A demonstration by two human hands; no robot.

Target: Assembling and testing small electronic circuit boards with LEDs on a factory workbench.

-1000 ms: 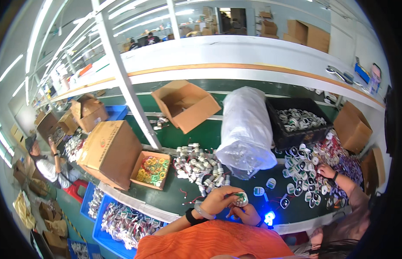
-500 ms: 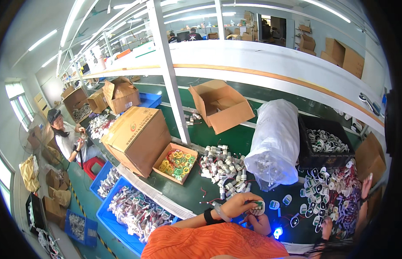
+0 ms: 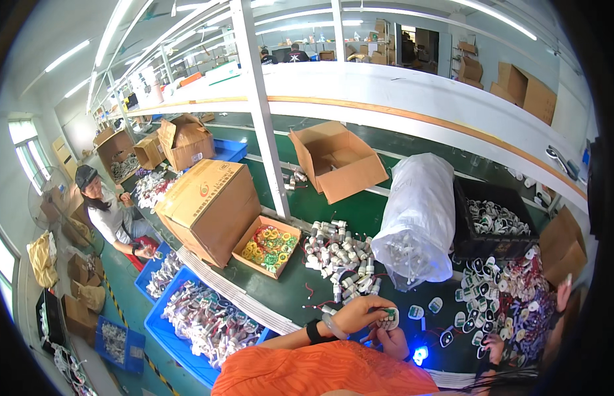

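My left hand (image 3: 361,313) and my right hand (image 3: 388,340) are together over the near edge of the green bench (image 3: 300,290). Both pinch a small white part with a green ring (image 3: 388,319) between the fingers. A black band sits on my left wrist. Just beyond my hands lies a heap of small white parts with red wires (image 3: 338,254). A blue light (image 3: 420,355) glows on the bench right of my right hand.
An open box of green and yellow rings (image 3: 267,245) sits left of the heap, beside a large closed carton (image 3: 211,204). A white plastic bag (image 3: 417,218), a black bin (image 3: 491,224) and scattered white pieces (image 3: 491,290) lie right. Blue crates (image 3: 201,320) stand below. Another person's hands (image 3: 498,343) work at right.
The view has swung left and dropped closer to the bench. My hands stay together on the small white part, now held nearer the bench edge.
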